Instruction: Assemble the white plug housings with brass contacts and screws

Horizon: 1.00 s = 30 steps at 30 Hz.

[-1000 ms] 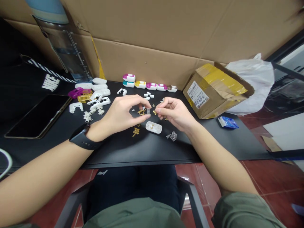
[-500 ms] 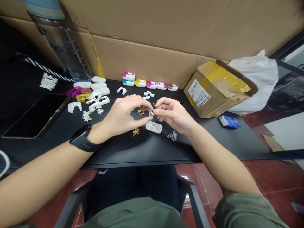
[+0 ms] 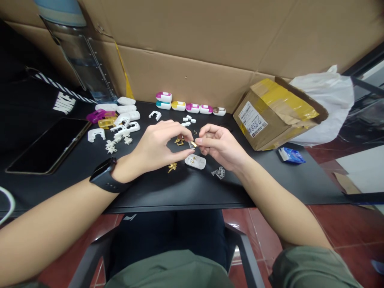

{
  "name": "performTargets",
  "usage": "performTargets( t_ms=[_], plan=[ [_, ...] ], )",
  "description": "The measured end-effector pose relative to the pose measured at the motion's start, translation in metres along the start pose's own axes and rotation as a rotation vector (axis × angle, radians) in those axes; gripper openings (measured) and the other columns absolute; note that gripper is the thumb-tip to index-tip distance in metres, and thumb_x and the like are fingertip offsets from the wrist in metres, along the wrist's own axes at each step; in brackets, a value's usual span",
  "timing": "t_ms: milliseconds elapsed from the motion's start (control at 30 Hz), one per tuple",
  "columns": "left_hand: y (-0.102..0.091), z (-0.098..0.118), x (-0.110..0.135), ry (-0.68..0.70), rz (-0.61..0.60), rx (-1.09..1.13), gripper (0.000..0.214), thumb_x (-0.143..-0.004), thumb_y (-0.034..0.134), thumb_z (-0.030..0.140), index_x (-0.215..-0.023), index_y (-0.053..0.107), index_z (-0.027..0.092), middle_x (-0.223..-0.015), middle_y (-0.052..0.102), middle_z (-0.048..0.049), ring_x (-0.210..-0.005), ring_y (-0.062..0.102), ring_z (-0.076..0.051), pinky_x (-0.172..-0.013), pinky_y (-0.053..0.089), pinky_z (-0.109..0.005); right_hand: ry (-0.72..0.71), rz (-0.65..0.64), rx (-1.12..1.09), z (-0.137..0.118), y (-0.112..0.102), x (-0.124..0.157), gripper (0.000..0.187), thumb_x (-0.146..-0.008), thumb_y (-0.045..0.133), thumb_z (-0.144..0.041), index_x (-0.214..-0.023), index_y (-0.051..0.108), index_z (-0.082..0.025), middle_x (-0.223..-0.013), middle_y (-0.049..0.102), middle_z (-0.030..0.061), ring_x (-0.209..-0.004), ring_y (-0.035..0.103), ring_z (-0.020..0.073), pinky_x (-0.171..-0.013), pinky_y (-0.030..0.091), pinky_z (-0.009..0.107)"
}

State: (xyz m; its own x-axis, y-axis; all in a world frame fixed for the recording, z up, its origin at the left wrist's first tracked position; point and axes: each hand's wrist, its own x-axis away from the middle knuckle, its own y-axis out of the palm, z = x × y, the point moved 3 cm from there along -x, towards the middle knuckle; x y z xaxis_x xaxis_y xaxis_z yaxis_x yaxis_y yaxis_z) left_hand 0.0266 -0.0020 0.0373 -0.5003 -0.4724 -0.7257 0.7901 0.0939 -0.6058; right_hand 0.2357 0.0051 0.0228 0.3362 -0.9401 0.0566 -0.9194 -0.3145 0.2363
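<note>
My left hand (image 3: 157,144) pinches a small clear plastic piece (image 3: 191,145) between thumb and forefinger. My right hand (image 3: 219,143) holds a small brass contact (image 3: 193,144) by its fingertips, pressed against that clear piece. Just below the hands lies an open white plug shell (image 3: 195,161) with metal parts inside. Loose brass fittings (image 3: 172,167) lie to its left, more brass pieces (image 3: 179,141) sit beneath my left fingers, and a clear plastic part (image 3: 220,173) rests near my right hand.
The black table (image 3: 180,192) holds a row of coloured plug casings (image 3: 192,109), small white parts (image 3: 186,121) and a heap of white shells (image 3: 123,124). A black tablet (image 3: 48,146) lies at left. A taped cardboard box (image 3: 274,114) and a white plastic bag (image 3: 324,104) stand at right.
My hands have drawn closer, and the brass contact now sits against the clear piece. The view has shifted slightly.
</note>
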Motion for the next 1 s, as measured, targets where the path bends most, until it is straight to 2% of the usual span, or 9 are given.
performTargets(
  t_ms=[433, 633, 800, 1000],
  plan=[
    [0.0006, 0.0022, 0.0009, -0.014, 0.027, -0.064, 0.013, -0.095, 0.085, 0.027, -0.102, 0.074, 0.023, -0.094, 0.083, -0.0001, -0.087, 0.076, -0.021, -0.084, 0.054, -0.036, -0.057, 0.053, 0.014, -0.0012, 0.0057, 0.0034, 0.05, -0.061, 0.11, -0.033, -0.083, 0.068, -0.019, -0.072, 0.069, -0.0053, -0.059, 0.06, 0.0081, -0.058, 0.048, 0.023],
    [-0.0021, 0.003, 0.0016, -0.031, 0.072, -0.067, 0.013, -0.093, 0.088, 0.028, -0.097, 0.075, 0.024, -0.093, 0.084, -0.0003, -0.086, 0.077, -0.022, -0.083, 0.054, -0.039, -0.068, 0.1, -0.029, 0.003, 0.0095, 0.0037, 0.055, -0.059, 0.111, -0.034, -0.076, 0.061, -0.02, -0.07, 0.066, -0.0059, -0.063, 0.058, 0.0084, -0.058, 0.045, 0.023],
    [-0.0025, 0.0032, 0.0018, -0.046, 0.084, -0.059, 0.01, -0.094, 0.087, 0.029, -0.097, 0.078, 0.025, -0.094, 0.086, -0.0004, -0.086, 0.078, -0.022, -0.083, 0.055, -0.04, -0.048, 0.05, 0.003, 0.0035, 0.0086, 0.0029, 0.054, -0.064, 0.109, -0.036, -0.079, 0.06, -0.021, -0.071, 0.066, -0.006, -0.064, 0.058, 0.0088, -0.06, 0.046, 0.023],
    [-0.0007, 0.0021, 0.0014, -0.078, 0.053, -0.038, 0.01, -0.097, 0.085, 0.038, -0.099, 0.082, 0.029, -0.098, 0.087, -0.0011, -0.088, 0.08, -0.024, -0.087, 0.056, -0.044, -0.013, -0.099, 0.052, 0.0001, 0.0041, 0.0023, 0.051, -0.066, 0.109, -0.034, -0.082, 0.062, -0.02, -0.072, 0.067, -0.0067, -0.058, 0.058, 0.0077, -0.057, 0.047, 0.023]
  ],
)
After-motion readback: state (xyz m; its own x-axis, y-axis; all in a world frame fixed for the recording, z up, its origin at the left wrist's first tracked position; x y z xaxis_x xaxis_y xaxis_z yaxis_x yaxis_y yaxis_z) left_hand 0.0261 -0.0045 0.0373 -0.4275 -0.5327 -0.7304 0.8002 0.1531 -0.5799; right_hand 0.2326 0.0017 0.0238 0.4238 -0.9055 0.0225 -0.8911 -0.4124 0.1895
